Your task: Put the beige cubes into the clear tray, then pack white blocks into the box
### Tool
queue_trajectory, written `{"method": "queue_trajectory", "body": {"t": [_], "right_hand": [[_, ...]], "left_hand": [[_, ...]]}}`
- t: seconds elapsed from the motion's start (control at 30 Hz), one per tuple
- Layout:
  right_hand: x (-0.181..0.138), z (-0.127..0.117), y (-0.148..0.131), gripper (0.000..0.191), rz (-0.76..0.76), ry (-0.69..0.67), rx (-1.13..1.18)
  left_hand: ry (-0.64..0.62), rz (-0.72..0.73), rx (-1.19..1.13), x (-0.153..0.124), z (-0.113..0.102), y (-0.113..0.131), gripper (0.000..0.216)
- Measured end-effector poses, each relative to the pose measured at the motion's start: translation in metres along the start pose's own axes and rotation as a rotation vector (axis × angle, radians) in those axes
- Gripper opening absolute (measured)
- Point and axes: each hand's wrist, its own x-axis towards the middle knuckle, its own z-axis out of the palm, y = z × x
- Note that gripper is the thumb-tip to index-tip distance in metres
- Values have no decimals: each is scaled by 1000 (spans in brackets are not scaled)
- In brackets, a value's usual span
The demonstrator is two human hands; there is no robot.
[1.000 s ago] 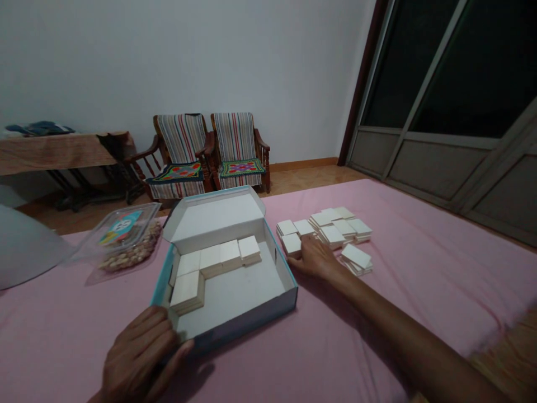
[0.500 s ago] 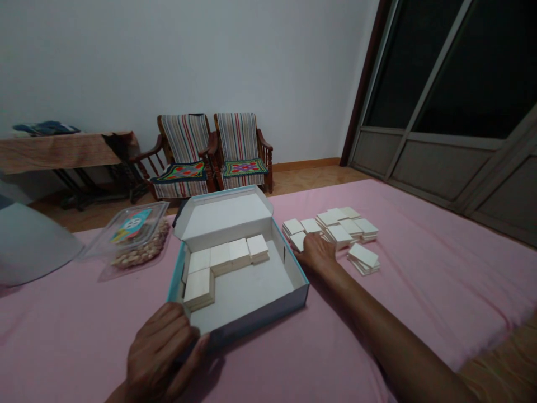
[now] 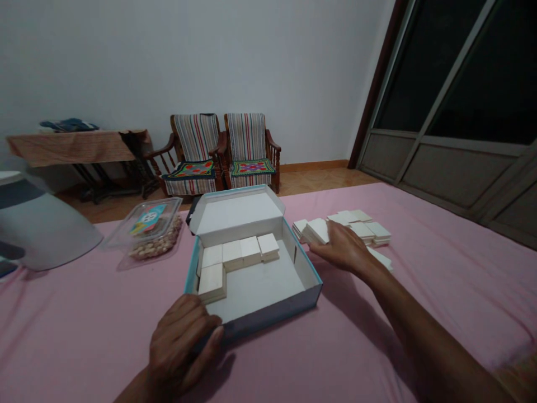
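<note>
An open cardboard box (image 3: 268, 322) with blue edges and a white inside sits on the pink cloth, its lid (image 3: 241, 208) tipped back. Along its back and left walls stand several stacks of pale square wooden tiles (image 3: 212, 280). My left hand (image 3: 182, 341) grips the box's near left corner, fingers over the rim and thumb outside. Right of the box, my right hand (image 3: 344, 246) is closed on a stack of tiles (image 3: 318, 230), which is tilted and lifted a little. More tile stacks (image 3: 363, 230) lie behind and beside this hand, partly hidden by it.
A clear plastic container (image 3: 155, 232) of nuts stands left of the box, near a grey-white rounded object (image 3: 46, 224) at the left edge. Two wooden armchairs (image 3: 247, 140) and a cloth-covered side table (image 3: 75, 148) are along the wall beyond the pink cloth (image 3: 419, 240).
My right hand has taken hold of a tile stack and raised it slightly off the cloth. My left hand keeps its grip on the box corner. The view has shifted a little left.
</note>
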Motion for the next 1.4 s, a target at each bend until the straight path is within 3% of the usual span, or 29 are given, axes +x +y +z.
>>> {"method": "queue_trajectory", "body": {"t": [0.07, 0.17, 0.23, 0.37, 0.43, 0.7, 0.8, 0.9, 0.97, 1.07, 1.23, 1.4], "right_hand": [[-10, -13, -21, 41, -105, 26, 20], [-21, -15, -60, 38, -302, -70, 19], [-24, -4, -83, 37, -431, -195, -13], [-22, 25, -113, 45, -470, -400, -133], [-19, 36, -120, 48, -475, -441, -171], [-16, 51, -119, 54, -506, -463, -177], [-11, 39, -113, 61, -543, -504, -149], [-6, 19, -106, 48, -548, -627, -150], [-5, 10, -103, 34, -604, -602, -184], [-7, 11, -101, 41, -662, -543, -267], [-9, 28, -107, 41, -542, -662, -347], [-2, 41, -116, 34, -396, -784, -241]], "left_hand": [[25, -18, -6, 0, -1, 1, 11], [53, -42, 16, -3, -2, 2, 15], [66, -48, 44, -6, -2, 2, 20], [68, -73, 40, -9, -2, 3, 18], [56, -76, 17, -8, -2, 4, 17], [26, -64, 14, -10, -2, 2, 17], [30, -74, 13, -10, -2, 3, 16], [38, -92, 8, -9, -2, 5, 15], [38, -98, 10, -7, -1, 6, 14], [31, -100, 9, -6, 0, 7, 14], [32, -101, 5, -7, -1, 7, 14], [25, -116, 2, -8, -1, 8, 13]]}}
